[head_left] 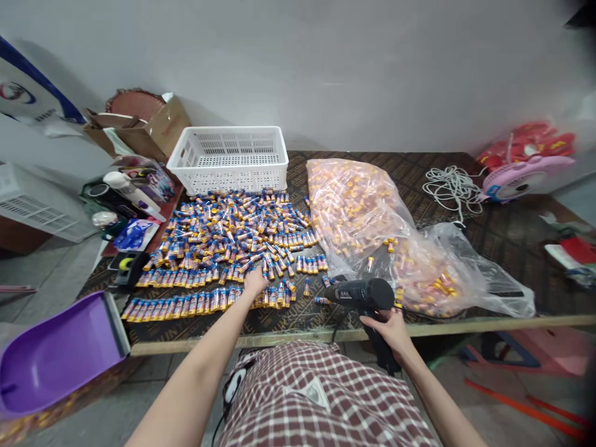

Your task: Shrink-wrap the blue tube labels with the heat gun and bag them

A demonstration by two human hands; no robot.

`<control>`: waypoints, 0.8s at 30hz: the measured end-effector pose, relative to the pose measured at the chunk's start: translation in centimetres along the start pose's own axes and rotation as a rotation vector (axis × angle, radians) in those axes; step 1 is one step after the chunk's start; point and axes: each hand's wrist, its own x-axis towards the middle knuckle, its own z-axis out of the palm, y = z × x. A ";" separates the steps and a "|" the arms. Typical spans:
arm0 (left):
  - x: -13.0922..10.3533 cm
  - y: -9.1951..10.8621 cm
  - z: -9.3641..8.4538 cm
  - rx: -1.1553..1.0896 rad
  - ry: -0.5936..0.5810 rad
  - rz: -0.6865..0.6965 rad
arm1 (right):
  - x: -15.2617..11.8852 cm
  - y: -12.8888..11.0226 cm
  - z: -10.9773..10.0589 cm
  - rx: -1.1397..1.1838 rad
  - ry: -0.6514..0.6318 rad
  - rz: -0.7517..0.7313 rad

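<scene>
My right hand (391,330) grips the handle of a black hair dryer (356,293), its nozzle pointing left over the table edge. At the front of the pile, my left hand (255,282) reaches down among small bottles (228,223) with blue and yellow ends and printed wraps. Its fingertips are too small and blended with the bottles to make out. Rows of upright bottles (186,305) stand to the left of that hand. A few single bottles (306,287) stand or lie between my hands, close to the nozzle.
A white plastic basket (233,177) stands behind the pile. Large clear bags (358,198) of unwrapped-looking bottles lie on the right. Farther right are a coiled white cable (454,189) and a pink fan (524,177). A purple dustpan (65,354) is at the left front corner.
</scene>
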 end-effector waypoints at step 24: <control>-14.2 -20.8 -1.6 -0.387 0.578 -0.430 | 0.8 -7.1 15.0 0.023 -0.600 -0.139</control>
